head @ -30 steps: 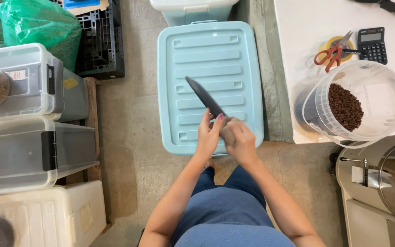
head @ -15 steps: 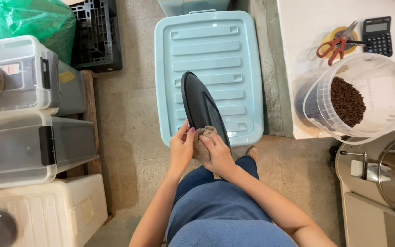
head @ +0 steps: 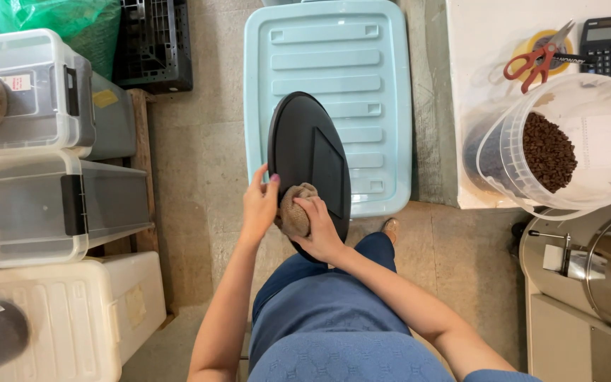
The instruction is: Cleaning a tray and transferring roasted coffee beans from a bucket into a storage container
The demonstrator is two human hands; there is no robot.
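A flat black oval lid with a raised rectangular panel is held in front of me, its face turned up toward the camera. My left hand grips its lower left edge. A crumpled brown cloth rests on the lid's lower part, and my right hand presses on it with curled fingers. Behind the lid a light blue plastic bin lid covers a bin on the floor.
Clear and white storage boxes are stacked at left. A white table at right carries a clear bucket of coffee beans, red scissors and a calculator. A metal machine stands at lower right.
The black lid has turned from edge-on to face-up, so its whole oval surface shows. Both hands shifted lower left, and the cloth now lies on its face.
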